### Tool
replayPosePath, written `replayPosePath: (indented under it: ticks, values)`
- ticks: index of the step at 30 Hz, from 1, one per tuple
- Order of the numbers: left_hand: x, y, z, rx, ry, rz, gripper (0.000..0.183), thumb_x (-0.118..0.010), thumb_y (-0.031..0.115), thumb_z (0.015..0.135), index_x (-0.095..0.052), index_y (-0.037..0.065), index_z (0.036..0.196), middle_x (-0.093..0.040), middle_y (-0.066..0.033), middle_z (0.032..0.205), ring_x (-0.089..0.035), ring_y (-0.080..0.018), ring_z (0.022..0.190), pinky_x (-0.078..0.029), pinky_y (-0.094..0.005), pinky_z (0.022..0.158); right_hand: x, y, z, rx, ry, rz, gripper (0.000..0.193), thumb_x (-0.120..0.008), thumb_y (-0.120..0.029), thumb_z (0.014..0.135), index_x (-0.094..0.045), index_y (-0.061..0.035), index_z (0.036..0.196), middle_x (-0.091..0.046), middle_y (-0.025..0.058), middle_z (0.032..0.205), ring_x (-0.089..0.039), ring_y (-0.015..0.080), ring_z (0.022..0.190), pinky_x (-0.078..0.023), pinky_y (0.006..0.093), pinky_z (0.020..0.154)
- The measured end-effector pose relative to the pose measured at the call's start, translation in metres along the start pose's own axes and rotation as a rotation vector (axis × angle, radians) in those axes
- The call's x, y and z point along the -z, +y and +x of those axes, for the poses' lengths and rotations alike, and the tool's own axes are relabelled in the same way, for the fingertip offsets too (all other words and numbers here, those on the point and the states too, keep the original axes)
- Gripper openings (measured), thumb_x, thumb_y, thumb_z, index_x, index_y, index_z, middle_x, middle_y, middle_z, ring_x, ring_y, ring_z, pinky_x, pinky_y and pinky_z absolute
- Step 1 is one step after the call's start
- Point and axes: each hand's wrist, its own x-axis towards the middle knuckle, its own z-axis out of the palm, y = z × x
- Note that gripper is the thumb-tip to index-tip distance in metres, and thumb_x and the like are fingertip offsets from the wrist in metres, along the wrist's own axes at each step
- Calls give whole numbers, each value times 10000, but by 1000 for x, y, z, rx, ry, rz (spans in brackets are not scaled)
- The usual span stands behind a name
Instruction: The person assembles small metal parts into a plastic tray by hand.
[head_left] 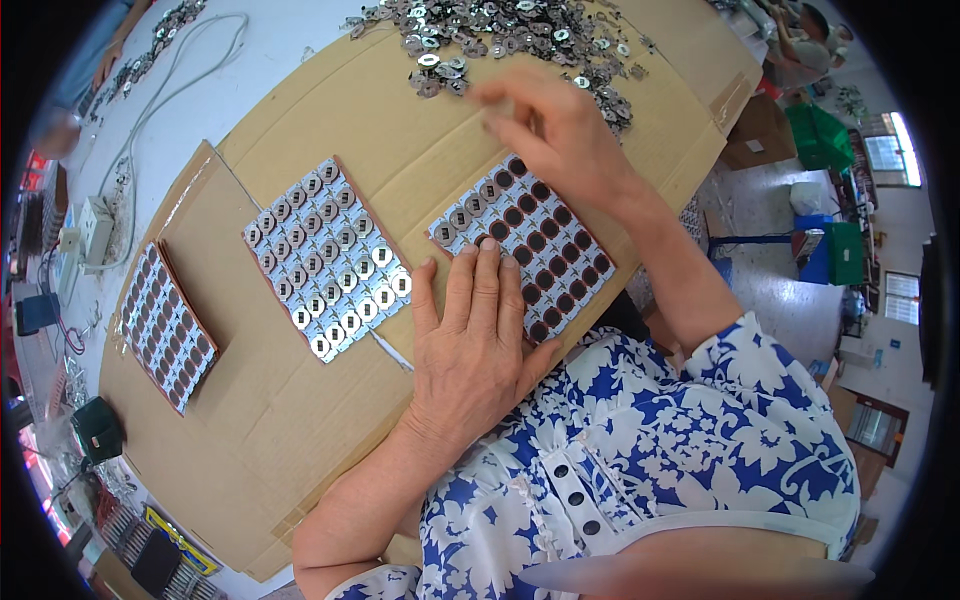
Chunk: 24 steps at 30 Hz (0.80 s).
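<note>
My left hand [468,330] lies flat, fingers extended, with the fingertips on the lower left edge of a panel [572,262] bearing rows of round dark spots. Along that panel's upper left edge, a row of spots carries small silvery metal discs [459,219]. My right hand [560,125] is raised over the panel's far end, close to a heap of loose metal discs [520,28]. Its fingers are smeared by motion, so whether they hold a disc cannot be seen. To the left lies a second panel [325,255] with discs in its rows.
Brown cardboard [270,440] covers the table. A stack of similar panels [168,325] sits at the far left. A pale cable [135,150] runs along the white surface beyond, near a power strip [95,228]. Another person's arm [112,55] shows at the upper left.
</note>
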Motion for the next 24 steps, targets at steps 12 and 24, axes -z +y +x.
replayPosePath:
  ticks: [12, 24]
  values:
    - [3, 0, 3, -25, 17, -8, 911, -838, 524, 877, -637, -151, 1455, -588, -344, 1546, -537, -457, 1460, -368, -706, 1216, 44, 37, 1, -63, -96, 10, 162, -732, -37, 920, -796, -36, 1069, -741, 25, 972, -571, 103, 665, -495, 315, 628]
    - [7, 3, 3, 5, -17, -20, 896, -858, 502, 875, -631, -134, 1465, -603, -322, 1541, -556, -456, 1438, -375, -696, 1228, 44, 35, -47, -234, 179, 61, 228, -783, -13, 986, -794, -21, 1213, -770, 15, 914, -568, 29, 676, -476, 255, 611]
